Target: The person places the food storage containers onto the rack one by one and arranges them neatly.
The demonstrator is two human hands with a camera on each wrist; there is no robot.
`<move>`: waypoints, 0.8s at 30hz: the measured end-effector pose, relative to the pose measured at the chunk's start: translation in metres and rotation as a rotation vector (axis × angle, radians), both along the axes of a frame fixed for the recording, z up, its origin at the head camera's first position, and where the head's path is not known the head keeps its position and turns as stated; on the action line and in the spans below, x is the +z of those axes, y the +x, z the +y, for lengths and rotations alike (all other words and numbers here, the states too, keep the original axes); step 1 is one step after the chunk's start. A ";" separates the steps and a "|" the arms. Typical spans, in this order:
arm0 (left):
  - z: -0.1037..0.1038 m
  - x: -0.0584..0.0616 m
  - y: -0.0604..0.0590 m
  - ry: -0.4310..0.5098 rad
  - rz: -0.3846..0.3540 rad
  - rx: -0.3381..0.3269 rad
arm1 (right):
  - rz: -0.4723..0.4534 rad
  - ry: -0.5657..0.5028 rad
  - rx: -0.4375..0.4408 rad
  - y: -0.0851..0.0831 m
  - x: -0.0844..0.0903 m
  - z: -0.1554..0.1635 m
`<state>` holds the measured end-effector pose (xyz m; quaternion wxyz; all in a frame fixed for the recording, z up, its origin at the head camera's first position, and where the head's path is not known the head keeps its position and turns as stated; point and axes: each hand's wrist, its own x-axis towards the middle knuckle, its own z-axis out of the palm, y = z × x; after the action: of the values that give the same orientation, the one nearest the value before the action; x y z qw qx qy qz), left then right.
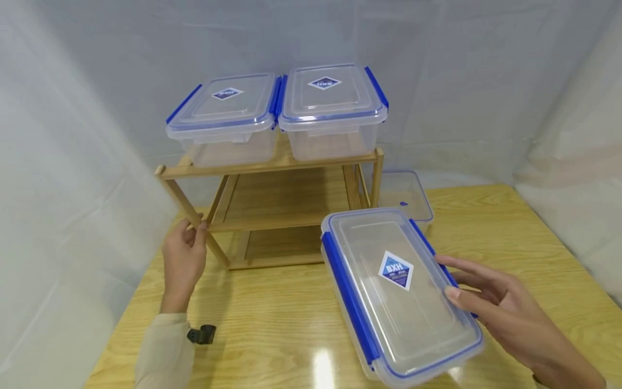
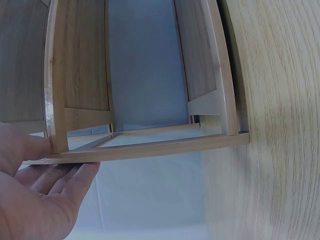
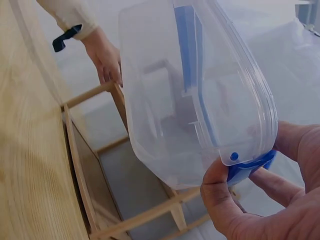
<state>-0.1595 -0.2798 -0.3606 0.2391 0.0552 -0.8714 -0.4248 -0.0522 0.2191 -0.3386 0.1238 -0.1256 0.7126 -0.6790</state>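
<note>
My right hand (image 1: pixel 466 292) grips a clear plastic container (image 1: pixel 389 281) with a blue-clipped lid by its right long side. The thumb lies on the lid and the fingers reach under. The box is tilted just above the wooden table (image 1: pixel 272 329), in front of a bamboo rack (image 1: pixel 272 167). In the right wrist view my thumb and fingers (image 3: pixel 240 195) pinch the blue clip of the container (image 3: pixel 200 100). My left hand (image 1: pixel 191 237) holds the rack's slanted front left leg. The left wrist view has that hand (image 2: pixel 45 175) round the bamboo leg (image 2: pixel 140 150).
Two closed clear containers (image 1: pixel 225 116) (image 1: pixel 332 105) stand side by side on the rack's top shelf. The two lower shelves are bare. Another clear box (image 1: pixel 405 194) sits on the table behind the rack's right side. White cloth walls surround the table.
</note>
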 end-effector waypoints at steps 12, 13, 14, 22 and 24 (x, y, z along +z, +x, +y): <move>0.000 0.000 -0.001 0.010 0.009 0.001 | -0.004 0.044 0.004 -0.014 0.016 -0.053; 0.000 0.001 -0.001 0.010 0.009 0.000 | -0.010 0.049 -0.002 -0.016 0.017 -0.057; 0.000 0.001 -0.001 0.009 0.008 0.001 | -0.009 0.046 -0.005 -0.017 0.017 -0.062; 0.000 0.000 -0.002 0.014 -0.004 0.015 | -0.022 -0.081 0.025 -0.033 0.023 -0.097; 0.000 0.000 -0.002 0.013 -0.004 0.014 | -0.014 -0.110 0.042 -0.037 0.024 -0.104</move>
<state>-0.1614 -0.2798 -0.3602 0.2399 0.0637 -0.8688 -0.4285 -0.0888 0.1150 -0.3146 0.1360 -0.1422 0.6706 -0.7153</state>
